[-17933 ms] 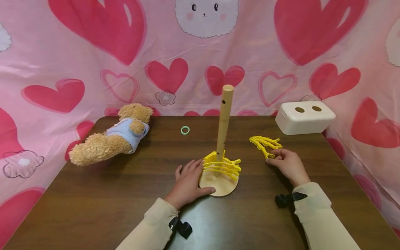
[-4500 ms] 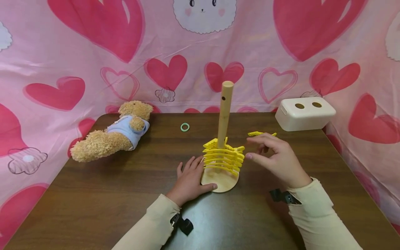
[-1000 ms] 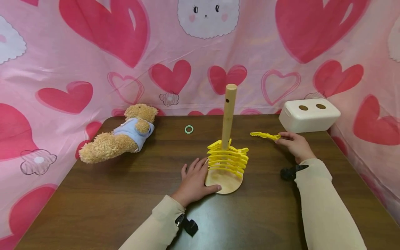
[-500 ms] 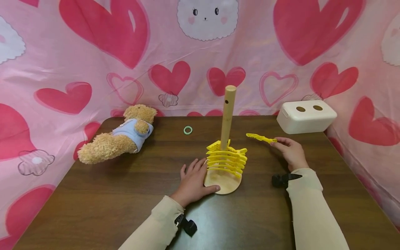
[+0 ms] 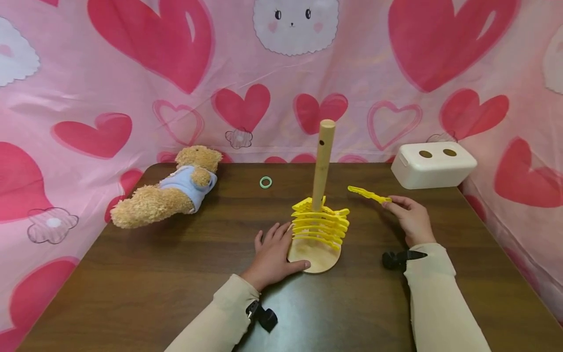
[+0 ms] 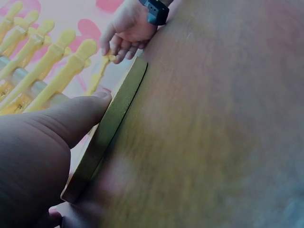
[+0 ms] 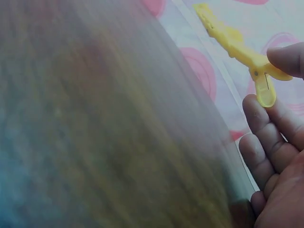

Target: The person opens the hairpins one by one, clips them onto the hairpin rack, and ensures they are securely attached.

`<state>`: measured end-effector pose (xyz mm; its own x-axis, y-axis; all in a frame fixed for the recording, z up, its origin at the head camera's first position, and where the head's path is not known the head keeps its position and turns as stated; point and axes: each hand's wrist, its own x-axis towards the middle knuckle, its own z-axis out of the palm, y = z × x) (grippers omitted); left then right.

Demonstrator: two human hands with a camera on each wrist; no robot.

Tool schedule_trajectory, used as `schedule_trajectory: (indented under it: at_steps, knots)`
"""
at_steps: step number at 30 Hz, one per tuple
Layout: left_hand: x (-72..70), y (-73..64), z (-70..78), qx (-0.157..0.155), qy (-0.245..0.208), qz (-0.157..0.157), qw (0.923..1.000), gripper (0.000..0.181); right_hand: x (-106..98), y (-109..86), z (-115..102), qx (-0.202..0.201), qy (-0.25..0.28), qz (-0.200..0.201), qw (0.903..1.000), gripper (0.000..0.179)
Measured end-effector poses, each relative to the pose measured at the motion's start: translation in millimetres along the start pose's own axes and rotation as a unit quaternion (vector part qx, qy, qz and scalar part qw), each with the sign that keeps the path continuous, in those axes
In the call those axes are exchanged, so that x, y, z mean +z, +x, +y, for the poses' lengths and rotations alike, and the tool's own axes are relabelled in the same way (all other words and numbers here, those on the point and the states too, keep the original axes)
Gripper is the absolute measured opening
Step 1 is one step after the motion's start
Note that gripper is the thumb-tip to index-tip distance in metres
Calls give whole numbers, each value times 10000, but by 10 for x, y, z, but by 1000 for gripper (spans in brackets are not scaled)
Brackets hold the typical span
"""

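Observation:
A wooden post [image 5: 323,161] rises from a round wooden base [image 5: 314,260]. Several yellow hair clips [image 5: 319,225] sit one above another around the lower post, their handle ends to the right. My left hand [image 5: 272,258] lies beside the base with its thumb over the rim; fingers are extended on the table. Right of the stack, my right hand [image 5: 410,220] pinches one yellow hair clip [image 5: 368,194] by its handle end, its long end pointing left. In the right wrist view, thumb and fingers sit on either side of that clip's handles [image 7: 266,90].
A white box [image 5: 433,166] with two round holes stands at the back right. The teddy bear [image 5: 171,190] in a blue top lies at the left, and a small green ring [image 5: 266,182] is near the back edge. Pink heart-print fabric [image 5: 281,73] hangs behind.
Since the oldest frame the stack of clips on the post has grown. My right hand left the stack, took hold of the clip at right, then drew it slightly nearer. Left hand holds its place.

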<state>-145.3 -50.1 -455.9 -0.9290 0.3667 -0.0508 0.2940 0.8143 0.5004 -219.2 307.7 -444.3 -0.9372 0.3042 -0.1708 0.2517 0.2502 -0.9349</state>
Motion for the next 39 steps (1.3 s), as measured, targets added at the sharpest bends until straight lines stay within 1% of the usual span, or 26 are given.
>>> schedule_trajectory:
  at_steps: [3,6,8,11,14,17,20,24,26,29,32,35,37,39]
  knots:
    - [-15,-4,0,5,-25,4,10000,97,-2,0,2,-25,200,96,9998,62]
    - [-25,-9,3,-8,-22,-23,10000,97,-14,-6,20,-227,463,123,9986,56]
    - [-26,-10,3,-21,-22,-24,10000,97,-27,-19,25,-461,742,14,9962,50]
    - [-21,-13,7,-38,-14,-21,10000,98,-50,-54,10,-819,1102,-252,9902,37]
    - [-10,-12,4,-39,-5,-16,10000,100,-66,-95,-41,-1054,1484,-532,9818,31]
    - [-4,-8,1,-34,-4,-9,10000,101,-74,-156,-136,-1332,1678,-767,9738,22]
    - [-4,-5,-2,-31,-14,1,10000,101,-84,-233,-267,-1606,2009,-996,9612,14]
    - [-10,-8,-2,-32,-60,27,10000,100,-109,-351,-445,-1931,2214,-1274,9473,13]
    - [-17,-12,-1,-31,-79,39,10000,100,-125,-406,-525,-2063,2187,-1387,9436,15]
    - [-22,-16,2,-32,-100,37,9999,100,-161,-492,-626,-2195,2011,-1502,9428,17]
    - [-23,-16,1,-33,-127,25,9999,99,-193,-572,-703,-2305,1605,-1511,9478,18]
    - [-22,-14,-2,-32,-133,20,9999,99,-208,-642,-771,-2430,1016,-1456,9536,20]
    - [-22,-13,-3,-35,-135,17,9999,99,-205,-687,-815,-2545,625,-1440,9543,22]
    - [-23,-11,-2,-38,-127,9,9999,99,-193,-727,-857,-2666,387,-1478,9516,22]
